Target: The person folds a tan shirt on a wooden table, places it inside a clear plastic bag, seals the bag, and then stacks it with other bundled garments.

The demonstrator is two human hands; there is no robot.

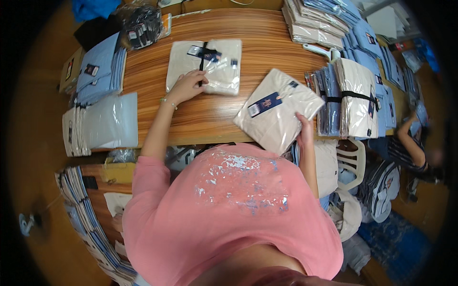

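Note:
On the wood-grain table lies a bundle of folded cream garments in clear bags (224, 76), with a dark tag on top and a black band (202, 64) across it. My left hand (190, 86) is over the bundle's near side, fingers curled closed at the band. At the table's front edge, my right hand (305, 127) grips the right side of a bagged cream garment (274, 117), thumb on top and the other fingers hidden beneath. That package sits at a slant, its navy tag facing up.
Banded cream garments (358, 97) stand at the right beside a white-handled tool (317, 49). Behind them rise stacks of cream packages (312, 28). Blue garments (101, 66) and clear bags (112, 121) lie left. A white chair (353, 164) and another person's arm (411, 143) are at right.

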